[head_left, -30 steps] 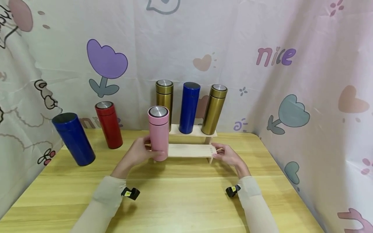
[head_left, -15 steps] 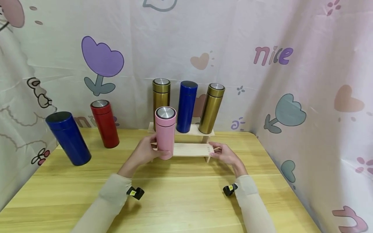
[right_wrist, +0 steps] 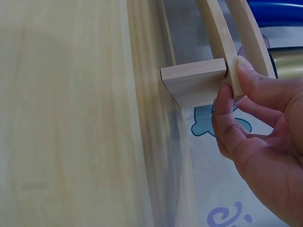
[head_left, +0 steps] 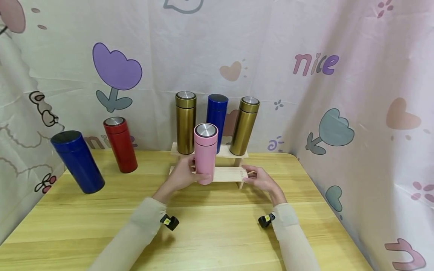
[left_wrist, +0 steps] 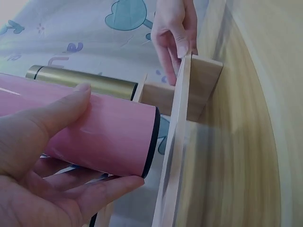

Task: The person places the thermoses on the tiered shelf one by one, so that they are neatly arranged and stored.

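Observation:
My left hand (head_left: 183, 175) grips a pink thermos bottle (head_left: 205, 158) near its base, fingers and thumb round it. The bottle is upright in front of the two-step wooden stand (head_left: 230, 174); in the left wrist view its dark base (left_wrist: 152, 142) is a small gap above the lower shelf (left_wrist: 179, 123). At the right end of that shelf, my right hand (head_left: 261, 178) pinches the board between thumb and fingers, as the right wrist view shows. On the upper step stand a gold bottle (head_left: 185, 124), a blue bottle (head_left: 217, 107) partly behind the pink one, and another gold bottle (head_left: 245, 126).
Left of the stand, a red thermos bottle (head_left: 121, 145) and a wide blue bottle (head_left: 78, 162) stand on the wooden table (head_left: 217, 233). A patterned curtain (head_left: 271, 45) hangs behind and at both sides, close to the table's edges.
My left hand has carried the pink bottle rightward, from the lower shelf's left end toward its middle. My right hand stays at the shelf's right end; the view has shifted slightly.

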A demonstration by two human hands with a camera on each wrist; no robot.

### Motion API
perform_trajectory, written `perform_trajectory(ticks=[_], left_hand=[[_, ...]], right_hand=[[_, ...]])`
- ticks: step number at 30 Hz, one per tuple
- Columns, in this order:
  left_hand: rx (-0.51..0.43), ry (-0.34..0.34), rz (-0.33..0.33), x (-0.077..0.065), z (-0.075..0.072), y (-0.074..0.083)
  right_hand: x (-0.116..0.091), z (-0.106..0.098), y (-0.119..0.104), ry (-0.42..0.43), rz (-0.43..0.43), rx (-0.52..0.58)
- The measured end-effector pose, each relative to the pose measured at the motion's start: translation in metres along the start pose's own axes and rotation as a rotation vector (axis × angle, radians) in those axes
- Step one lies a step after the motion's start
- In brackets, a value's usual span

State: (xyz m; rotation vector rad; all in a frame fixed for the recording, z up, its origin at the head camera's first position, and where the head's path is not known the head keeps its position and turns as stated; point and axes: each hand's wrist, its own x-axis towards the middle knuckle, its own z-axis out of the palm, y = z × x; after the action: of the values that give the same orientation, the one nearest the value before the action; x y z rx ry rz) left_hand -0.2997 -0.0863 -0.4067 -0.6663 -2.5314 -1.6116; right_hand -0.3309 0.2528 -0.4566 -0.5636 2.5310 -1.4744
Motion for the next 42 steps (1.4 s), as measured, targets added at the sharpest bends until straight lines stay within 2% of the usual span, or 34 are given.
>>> perform_trajectory(ticks=[12,20,35,42], left_hand=[[-0.117,-0.048,-0.059,0.019,0.023,0.014],[-0.044,-0.026,-0.074,0.031,0.034,0.016],[-0.029,-0.041,-0.069,0.049,0.065,0.025],[-0.022,-0.047,-0.053,0.057,0.078,0.027]], right_hand=[[0.001,0.0,0.002,0.009,-0.001,-0.004],[0.001,0.001,0.0,0.018,0.014,-0.019],[0.001,0.001,0.0,0.052,0.062,-0.038],[0.002,0.0,0.0,0.041,0.054,-0.073]])
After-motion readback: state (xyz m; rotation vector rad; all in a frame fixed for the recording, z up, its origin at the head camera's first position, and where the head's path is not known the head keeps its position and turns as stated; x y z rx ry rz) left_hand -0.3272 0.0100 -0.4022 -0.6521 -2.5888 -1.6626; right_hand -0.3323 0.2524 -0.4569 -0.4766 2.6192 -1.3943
